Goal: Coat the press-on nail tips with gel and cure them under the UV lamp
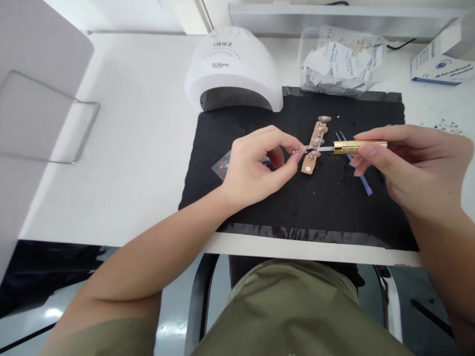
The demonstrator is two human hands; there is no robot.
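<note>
Between the thumb and fingertips of my left hand [261, 158] is a small false nail [303, 149], mostly hidden by the fingers. My right hand [411, 165] grips the gold handle of a nail polish brush [356, 147]. Its pale tip points left and reaches the false nail; whether they touch is hard to tell. Beneath the brush tip lies a tan strip [308, 165] bearing several decorated false nails [324, 119]. Blue-purple tweezers [365, 185] rest on the black mat [297, 207], partly behind my right hand. A small clear bag [221, 167] is partly covered by my left hand.
A white nail lamp [233, 64] stands at the back of the white table [129, 123]. Right of it are a clear bin [308, 81] of alcohol pad packets and an alcohol pads box [441, 62]. Small coloured bits [447, 126] lie at the far right.
</note>
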